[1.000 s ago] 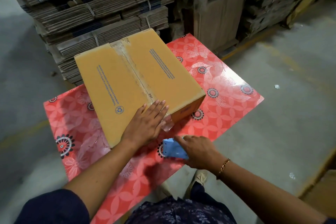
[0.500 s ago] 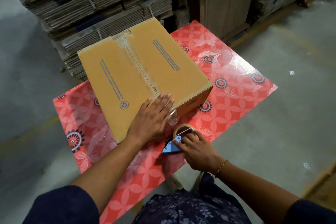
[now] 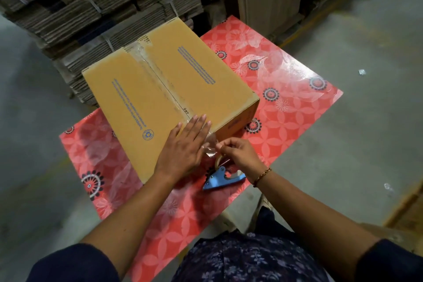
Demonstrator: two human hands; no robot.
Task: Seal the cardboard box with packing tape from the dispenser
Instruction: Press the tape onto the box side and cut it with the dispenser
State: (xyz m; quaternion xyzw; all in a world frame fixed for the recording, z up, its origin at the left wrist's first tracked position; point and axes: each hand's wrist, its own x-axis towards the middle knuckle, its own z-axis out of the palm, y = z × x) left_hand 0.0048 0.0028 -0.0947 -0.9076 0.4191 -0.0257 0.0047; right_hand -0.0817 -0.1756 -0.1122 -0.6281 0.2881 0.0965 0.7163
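pinching the loose end of clear packing tape [image 3: 211, 149], right hand [image 3: 238, 153] has fingertips closed on it.
left hand [image 3: 186, 147] lies flat, fingers spread, on the cardboard box [image 3: 164, 98] at frame centre; the blue tape dispenser [image 3: 220, 179] seemingly rests on the floral table [image 3: 297, 103] just below.

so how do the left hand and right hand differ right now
The left hand lies flat, fingers spread, pressing the top of the cardboard box beside the taped seam. The right hand is off the box, fingers pinched on the loose clear tape end hanging at the near edge, above the blue tape dispenser. Only the right wrist wears a bracelet. Both work at the box's near end.
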